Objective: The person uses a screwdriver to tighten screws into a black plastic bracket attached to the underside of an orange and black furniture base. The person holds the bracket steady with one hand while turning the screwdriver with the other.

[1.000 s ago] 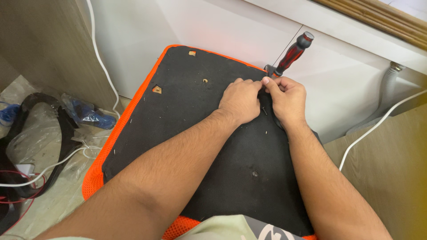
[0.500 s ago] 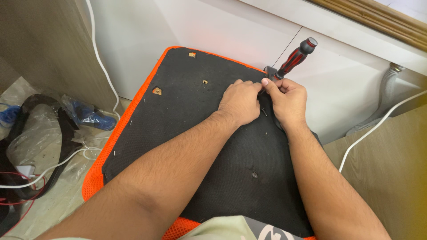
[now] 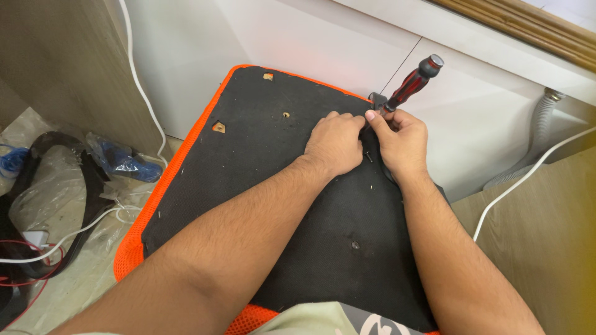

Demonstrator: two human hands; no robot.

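The right hand (image 3: 402, 144) grips a red-and-black screwdriver (image 3: 413, 84) at the far edge of the upturned black seat base (image 3: 261, 180) with its orange mesh rim, the left hand (image 3: 335, 141) pinching beside its tip, white cables (image 3: 139, 87) and plastic-wrapped parts (image 3: 121, 160) lying to the left.

The screwdriver (image 3: 413, 80) has a red and black grip with a grey cap at its end. It stands tilted, handle up and to the right, lower end hidden between the fingers at the seat's far edge. The upturned seat cushion (image 3: 261, 180) shows a flat black felt underside with bolt holes and an orange mesh border.
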